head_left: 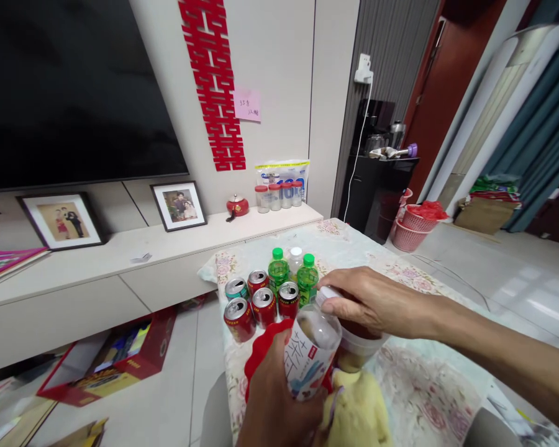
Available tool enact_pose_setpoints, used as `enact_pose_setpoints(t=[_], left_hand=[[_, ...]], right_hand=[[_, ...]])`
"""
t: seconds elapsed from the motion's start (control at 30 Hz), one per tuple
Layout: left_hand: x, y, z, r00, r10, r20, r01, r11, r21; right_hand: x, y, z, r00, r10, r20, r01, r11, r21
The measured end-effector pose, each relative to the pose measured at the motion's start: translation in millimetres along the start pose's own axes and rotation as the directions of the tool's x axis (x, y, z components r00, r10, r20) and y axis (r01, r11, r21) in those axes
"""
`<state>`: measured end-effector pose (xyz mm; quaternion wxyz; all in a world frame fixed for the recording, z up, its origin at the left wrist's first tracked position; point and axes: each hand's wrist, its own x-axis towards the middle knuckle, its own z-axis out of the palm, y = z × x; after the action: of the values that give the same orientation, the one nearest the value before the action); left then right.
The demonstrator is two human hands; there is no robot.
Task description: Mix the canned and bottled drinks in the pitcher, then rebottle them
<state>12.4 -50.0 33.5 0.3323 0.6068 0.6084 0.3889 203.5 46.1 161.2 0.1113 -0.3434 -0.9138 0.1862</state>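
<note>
Left hand (274, 406): closest to the camera, bottom centre, curled round the lower body of the labelled bottle
Cans (239, 318): five of them, grouped left of centre, tops up
Red scalloped rim (256, 357): lower centre, mostly hidden by the left hand, so what it belongs to can't be told
Green bottles (307, 279): two, mid-frame, green caps on, clear white-capped one (295, 264) between them
Labelled bottle (302, 360): lower centre, between the hands, a bit tilted; thin plastic probably, so best held snugly, not squeezed
Cap (326, 295): on the bottle's neck; turning can't be judged, but keeping it square to the neck would help
Tub (354, 354): right of the bottle, partly covered
Yellow cloth (361, 410): bottom, below the tub
Right hand (370, 298): right of centre, cap pinched between thumb and fingers; wrist best kept loose
</note>
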Motion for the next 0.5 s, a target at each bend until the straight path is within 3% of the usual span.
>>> enact_pose_setpoints(t=[0.07, 0.2, 0.27, 0.4, 0.5], left_hand=[[3, 2, -5.3, 0.999, -0.007, 0.032, 0.008, 0.999, -0.031], [6, 1, -8.5, 0.994, -0.012, 0.109, 0.017, 0.999, -0.043], [7, -1, -8.7, 0.994, -0.017, 0.111, 0.017, 1.0, 0.0], [10, -3, -11.1, 0.996, 0.028, 0.09, -0.04, 0.99, 0.133], [13, -3, -13.9, 0.991, 0.037, 0.13, -0.061, 0.981, 0.185]], right_hand=[[-3, 0, -9, 0.998, -0.016, 0.06, 0.012, 0.997, 0.079], [-9, 12, -17, 0.964, -0.256, 0.064, 0.23, 0.933, 0.276], [-11, 17, -15, 0.976, -0.209, 0.062, 0.18, 0.933, 0.311], [-12, 15, -7, 0.995, 0.066, 0.076, -0.079, 0.979, 0.189], [-12, 14, -5, 0.997, 0.007, 0.071, -0.013, 0.996, 0.085]])
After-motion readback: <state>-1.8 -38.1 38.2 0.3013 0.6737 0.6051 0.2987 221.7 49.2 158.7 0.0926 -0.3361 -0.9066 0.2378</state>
